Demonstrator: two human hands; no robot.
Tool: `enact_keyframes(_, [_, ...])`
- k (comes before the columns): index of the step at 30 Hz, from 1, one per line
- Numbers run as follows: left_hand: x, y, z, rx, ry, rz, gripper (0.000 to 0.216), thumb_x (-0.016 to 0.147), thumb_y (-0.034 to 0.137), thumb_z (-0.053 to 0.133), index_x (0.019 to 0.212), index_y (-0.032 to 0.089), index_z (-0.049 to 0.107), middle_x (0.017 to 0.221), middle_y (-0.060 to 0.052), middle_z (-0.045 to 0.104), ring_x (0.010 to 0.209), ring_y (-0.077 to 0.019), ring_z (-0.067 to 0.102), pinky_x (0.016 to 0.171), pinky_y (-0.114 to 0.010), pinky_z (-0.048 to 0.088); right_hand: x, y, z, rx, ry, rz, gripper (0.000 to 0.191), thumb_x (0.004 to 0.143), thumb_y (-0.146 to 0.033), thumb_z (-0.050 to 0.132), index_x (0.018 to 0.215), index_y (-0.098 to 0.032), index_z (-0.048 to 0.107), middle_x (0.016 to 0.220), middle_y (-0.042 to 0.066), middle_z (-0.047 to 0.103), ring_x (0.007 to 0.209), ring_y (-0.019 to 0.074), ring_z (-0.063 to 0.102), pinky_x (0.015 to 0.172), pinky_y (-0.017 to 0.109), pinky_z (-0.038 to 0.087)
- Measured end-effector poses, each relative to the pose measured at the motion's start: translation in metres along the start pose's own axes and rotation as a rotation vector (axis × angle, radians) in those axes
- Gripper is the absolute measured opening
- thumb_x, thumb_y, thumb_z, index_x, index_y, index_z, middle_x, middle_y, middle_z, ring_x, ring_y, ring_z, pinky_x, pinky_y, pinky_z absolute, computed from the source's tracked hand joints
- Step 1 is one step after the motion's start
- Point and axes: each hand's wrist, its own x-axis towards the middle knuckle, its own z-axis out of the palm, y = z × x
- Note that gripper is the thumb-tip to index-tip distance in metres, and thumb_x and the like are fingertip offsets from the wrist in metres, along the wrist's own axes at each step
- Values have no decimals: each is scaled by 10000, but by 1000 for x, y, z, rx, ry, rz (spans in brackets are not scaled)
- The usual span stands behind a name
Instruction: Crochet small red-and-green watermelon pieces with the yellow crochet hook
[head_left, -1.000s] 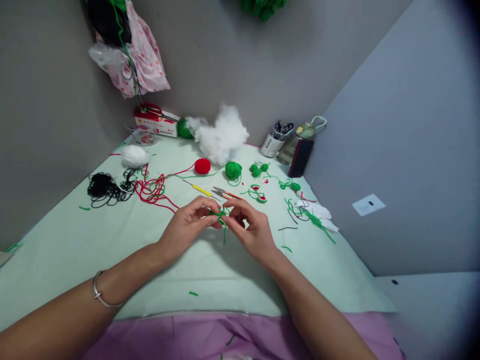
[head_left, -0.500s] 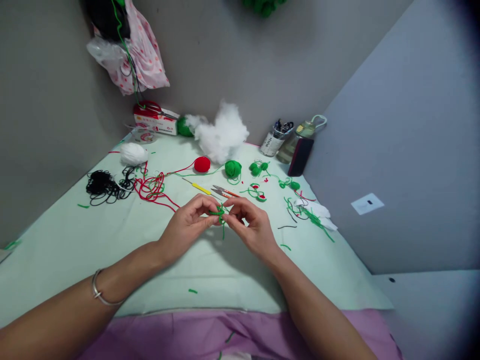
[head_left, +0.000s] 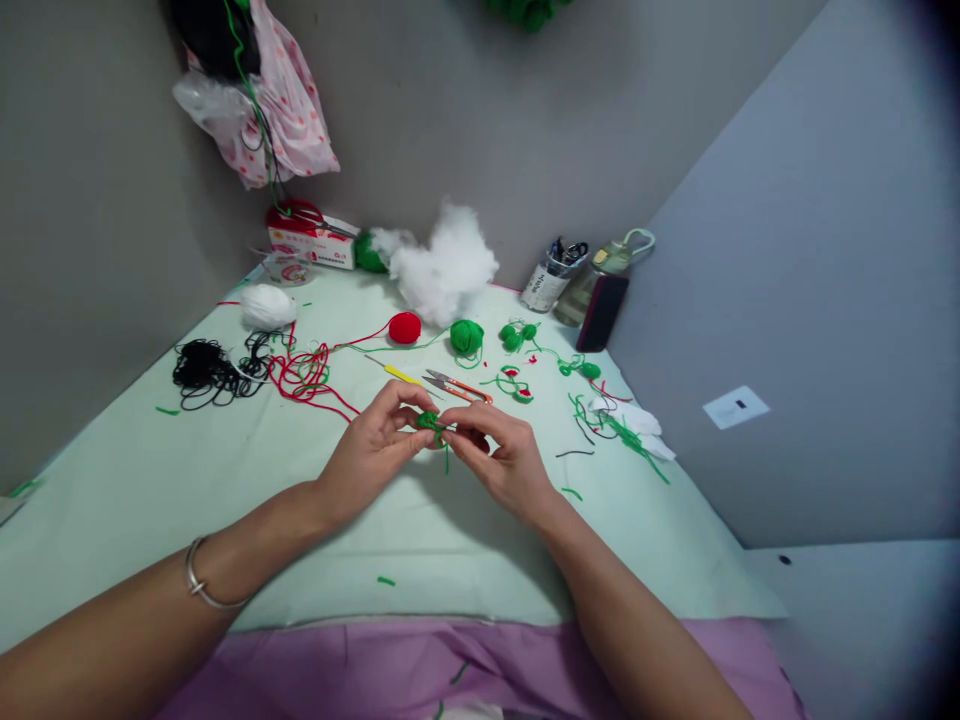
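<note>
A: Is your view bright enough?
B: Yes: soft, even light falls from above, and you get only a faint shadow on the counter (head_left: 150,480) under your left hand (head_left: 373,452) and right hand (head_left: 504,462).
A: Any flaws?
B: Your lens bends the walls (head_left: 810,260), the right edge darkens to black, and the white stuffing (head_left: 446,270) looks nearly washed out.

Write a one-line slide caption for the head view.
Left hand and right hand pinch a green yarn piece over the table.

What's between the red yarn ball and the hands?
In the head view, a yellow-handled hook and orange-handled snips lie between the red yarn ball and the green yarn piece pinched by the left hand and right hand.
</note>
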Motion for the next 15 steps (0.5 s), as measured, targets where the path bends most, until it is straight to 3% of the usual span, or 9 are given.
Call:
enact_keyframes(6, [3, 2, -1, 137, -31, 86, 38, 893, 164, 670, 902, 200, 663, 953, -21, 592, 895, -145, 598, 793, -278, 518, 0, 0, 2, 10, 23, 11, 109, 931, -214, 628, 994, -229, 716, 793, 17, 654, 618, 105, 519, 562, 249, 426])
enact_keyframes(11, [3, 3, -2, 184, -22, 57, 16, 893, 214, 681, 900, 204, 692, 986, -28, 604, 913, -156, 615, 821, -295, 527, 3, -3, 0, 132, 70, 179, 79, 916, -270, 641, 952, -210, 677, 690, -22, 591, 566, 93, 469, 530, 240, 390])
enact_keyframes(15, [3, 4, -2, 180, -3, 30, 81, 873, 256, 715, 842, 192, 676, 945, -24, 608, 914, -157, 602, 828, -290, 516, 6, -3, -7, 288, 115, 287, 145, 936, -337, 625, 929, -205, 686, 680, -23, 584, 595, 99, 511, 564, 242, 433])
